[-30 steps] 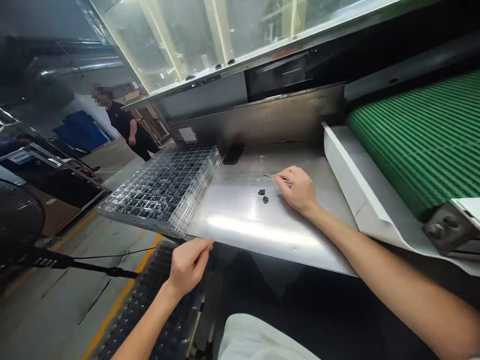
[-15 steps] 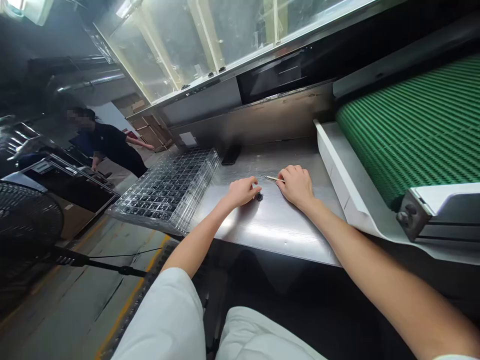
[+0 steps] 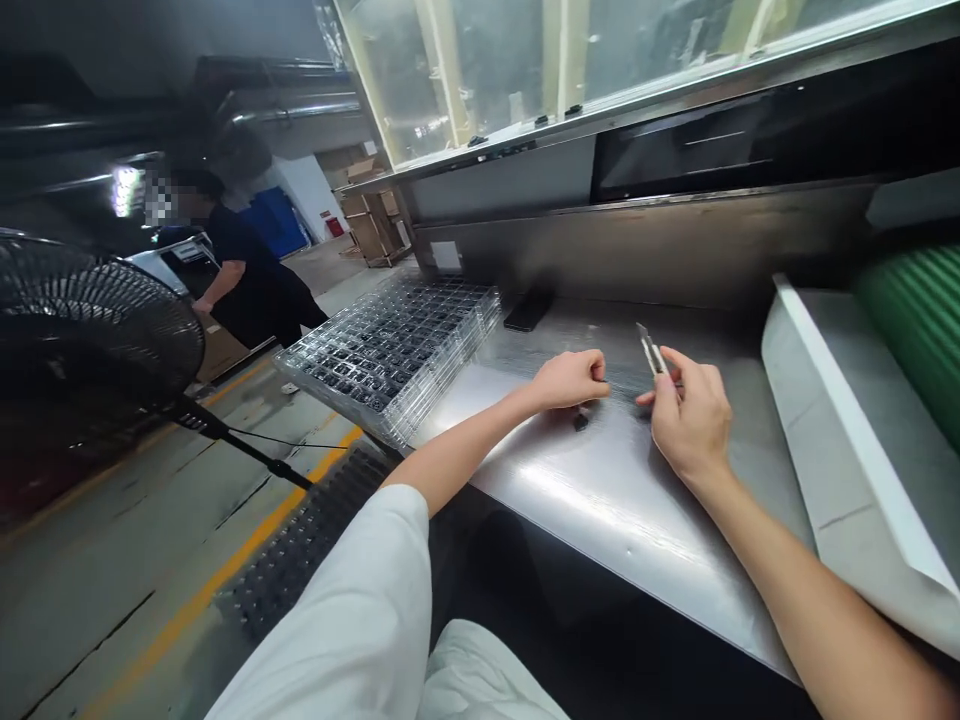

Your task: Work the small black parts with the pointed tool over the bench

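My right hand (image 3: 691,412) grips a slim utility knife (image 3: 651,350), its pointed blade tilted up and away from the steel table (image 3: 555,470). My left hand (image 3: 571,380) is closed, fingers curled in, just above the tabletop and left of the knife. Whatever its fingers may hold is hidden. A small black part (image 3: 580,422) lies on the steel right below my left hand. Beyond that hand a black phone (image 3: 529,310) rests flat. Clear plastic trays (image 3: 390,350) filled with dark parts are stacked at the table's left end.
A white guard (image 3: 832,430) and a green conveyor belt (image 3: 919,330) border the table on the right. A glazed cabinet (image 3: 510,80) rises behind. On the left are a black fan (image 3: 97,340) and a person in dark clothes (image 3: 251,260).
My right hand has lifted the knife off the tabletop and turned its blade upward. My left hand has curled its fingers in. The whole view has swung to the left.
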`<state>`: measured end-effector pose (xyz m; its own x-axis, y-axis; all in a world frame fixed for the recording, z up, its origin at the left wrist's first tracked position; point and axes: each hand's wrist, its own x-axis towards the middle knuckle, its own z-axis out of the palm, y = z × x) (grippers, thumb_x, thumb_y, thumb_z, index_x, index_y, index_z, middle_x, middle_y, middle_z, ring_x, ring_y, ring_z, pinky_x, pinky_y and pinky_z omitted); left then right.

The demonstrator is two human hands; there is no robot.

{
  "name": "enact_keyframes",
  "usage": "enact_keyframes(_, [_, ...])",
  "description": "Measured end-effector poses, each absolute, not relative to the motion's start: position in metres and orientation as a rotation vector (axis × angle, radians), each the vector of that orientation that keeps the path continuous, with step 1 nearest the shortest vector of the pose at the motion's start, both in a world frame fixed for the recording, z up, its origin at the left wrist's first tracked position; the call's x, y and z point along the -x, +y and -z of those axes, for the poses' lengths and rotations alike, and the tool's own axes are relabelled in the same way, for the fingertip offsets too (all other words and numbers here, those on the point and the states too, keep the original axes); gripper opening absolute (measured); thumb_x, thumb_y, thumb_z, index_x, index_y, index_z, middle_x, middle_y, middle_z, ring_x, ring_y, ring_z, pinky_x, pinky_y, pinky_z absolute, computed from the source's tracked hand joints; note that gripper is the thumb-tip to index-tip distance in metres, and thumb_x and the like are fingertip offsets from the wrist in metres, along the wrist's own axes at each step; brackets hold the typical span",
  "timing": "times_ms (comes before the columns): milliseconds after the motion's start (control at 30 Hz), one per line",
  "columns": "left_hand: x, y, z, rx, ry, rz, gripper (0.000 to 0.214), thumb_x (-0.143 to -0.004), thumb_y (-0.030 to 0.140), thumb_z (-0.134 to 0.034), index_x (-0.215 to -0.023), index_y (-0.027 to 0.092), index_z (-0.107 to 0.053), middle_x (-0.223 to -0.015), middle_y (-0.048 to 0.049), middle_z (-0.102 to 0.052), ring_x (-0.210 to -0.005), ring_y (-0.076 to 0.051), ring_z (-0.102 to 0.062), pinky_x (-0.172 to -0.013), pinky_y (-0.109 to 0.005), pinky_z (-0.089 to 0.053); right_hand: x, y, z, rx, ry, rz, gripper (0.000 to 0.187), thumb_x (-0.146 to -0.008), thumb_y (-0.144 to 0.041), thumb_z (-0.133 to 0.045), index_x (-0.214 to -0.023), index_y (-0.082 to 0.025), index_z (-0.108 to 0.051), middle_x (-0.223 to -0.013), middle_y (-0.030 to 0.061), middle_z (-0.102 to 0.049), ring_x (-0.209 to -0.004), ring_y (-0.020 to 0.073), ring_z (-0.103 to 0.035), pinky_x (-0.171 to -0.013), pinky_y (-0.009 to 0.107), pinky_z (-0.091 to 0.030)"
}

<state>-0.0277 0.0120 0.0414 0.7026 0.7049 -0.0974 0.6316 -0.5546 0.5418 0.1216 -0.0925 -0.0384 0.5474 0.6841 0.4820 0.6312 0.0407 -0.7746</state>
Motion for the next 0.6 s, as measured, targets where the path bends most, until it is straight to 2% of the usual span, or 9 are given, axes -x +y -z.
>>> enact_keyframes(100, [0.013, 0.011, -0.031, -1.903, 0.887, -0.411, 0.015, -0.089, 0.023, -0.066, -0.102, 0.019, -0.060, -0.072, 0.0058, -0.065, -0.060, -0.010, -0.063, -0.066, -0.024, -0.049, -0.121, -0.092, 0.032, 1.639, -1.046, -0.051, 0.051, -0.091, -0.042, -0.046, -0.127, -0.014, -0.069, -0.113, 0.0171, -0.066, -0.093, 0.0280, -0.067, -0.093, 0.044, -0.053])
enact_keyframes(200, [0.000, 0.005, -0.017, -1.503, 0.724, -0.526, 0.039, -0.087, 0.029, -0.076, -0.121, 0.017, -0.060, -0.071, 0.0058, -0.065, -0.059, -0.010, -0.064, -0.065, -0.024, -0.052, -0.122, -0.093, 0.026, 1.684, -0.978, -0.073, 0.052, -0.083, -0.052, -0.049, -0.113, -0.017, -0.073, -0.106, 0.0155, -0.069, -0.105, 0.0322, -0.065, -0.097, 0.045, -0.050])
enact_keyframes(267, [-0.002, 0.001, -0.010, -1.331, 0.611, -0.549, 0.049, -0.080, 0.033, -0.083, -0.121, 0.013, -0.064, -0.074, 0.0030, -0.066, -0.063, -0.012, -0.066, -0.070, -0.028, -0.056, -0.122, -0.095, 0.023, 1.737, -0.934, -0.188, 0.056, -0.081, -0.061, -0.049, -0.107, -0.018, -0.074, -0.093, 0.0120, -0.069, -0.091, 0.0301, -0.065, -0.086, 0.043, -0.051])
enact_keyframes(333, [0.000, -0.002, -0.005, -1.226, 0.530, -0.545, 0.046, -0.077, 0.033, -0.085, -0.114, 0.010, -0.070, -0.078, -0.0006, -0.069, -0.068, -0.014, -0.068, -0.077, -0.033, -0.059, -0.120, -0.097, 0.020, 1.788, -0.901, -0.302, 0.058, -0.077, -0.068, -0.050, -0.097, -0.019, -0.074, -0.078, 0.0081, -0.064, -0.074, 0.0272, -0.061, -0.072, 0.040, -0.049])
enact_keyframes(400, [0.003, -0.003, -0.001, -1.155, 0.506, -0.522, 0.040, -0.078, 0.031, -0.083, -0.110, 0.009, -0.073, -0.079, -0.0022, -0.070, -0.070, -0.015, -0.069, -0.082, -0.036, -0.059, -0.116, -0.099, 0.017, 1.838, -0.881, -0.348, 0.055, -0.072, -0.072, -0.052, -0.088, -0.022, -0.072, -0.067, 0.0061, -0.058, -0.066, 0.0264, -0.056, -0.064, 0.039, -0.045])
enact_keyframes(600, [0.004, 0.006, 0.006, -1.034, 0.547, -0.474, 0.043, -0.081, 0.025, -0.079, -0.121, 0.011, -0.076, -0.082, -0.0036, -0.070, -0.072, -0.016, -0.069, -0.086, -0.038, -0.060, -0.102, -0.100, 0.004, 1.837, -0.798, -0.333, 0.045, -0.062, -0.066, -0.065, -0.085, -0.029, -0.071, -0.075, 0.0088, -0.065, -0.067, 0.0293, -0.057, -0.058, 0.042, -0.046])
